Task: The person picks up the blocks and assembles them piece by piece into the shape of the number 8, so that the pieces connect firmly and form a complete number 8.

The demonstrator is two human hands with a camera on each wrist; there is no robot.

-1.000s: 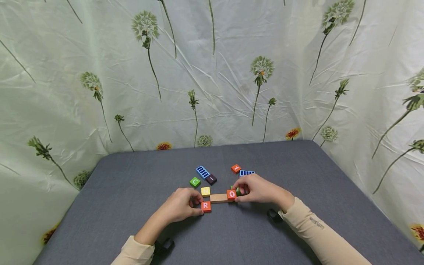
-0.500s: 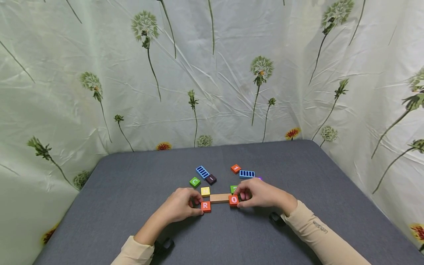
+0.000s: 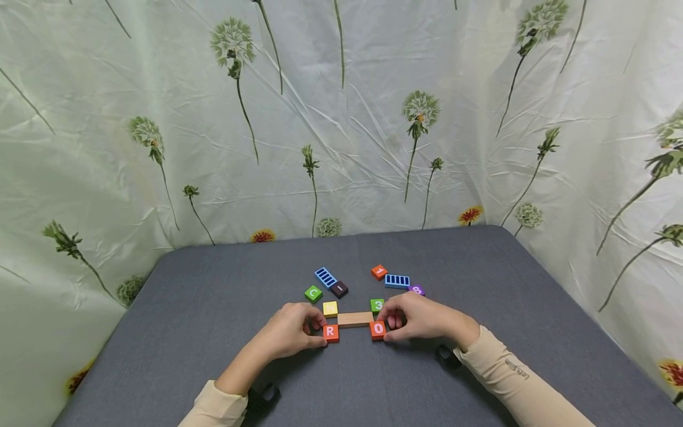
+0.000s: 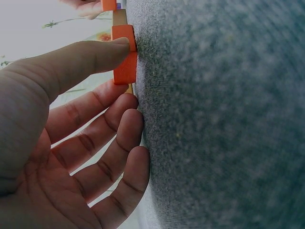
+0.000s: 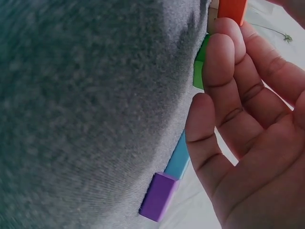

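Note:
My left hand [image 3: 293, 329] pinches the red-orange letter block R [image 3: 331, 333] by its left side; in the left wrist view the thumb lies on the orange block [image 4: 125, 62]. With thumb and index finger my right hand [image 3: 421, 317] holds the red-orange block marked 0 [image 3: 377, 331] on the table. A plain wooden plank [image 3: 355, 320] lies between the two, slightly farther back. Behind R is a yellow letter block [image 3: 330, 309], its letter faint. The green block 3 [image 3: 377, 305] sits just behind the plank's right end.
Farther left lie a green C block [image 3: 313, 293], a dark block [image 3: 339, 289] and a blue barred piece [image 3: 325, 277]. On the right are a red-orange 1 block [image 3: 379, 272], another blue barred piece [image 3: 397, 281] and a purple 8 block [image 3: 417, 290]. Grey cloth covers the table [image 3: 240, 273].
My right hand has brought the 0 block toward me, from the plank's right end to in front of it. The 3 and 8 blocks have come into sight. My left hand stays on R.

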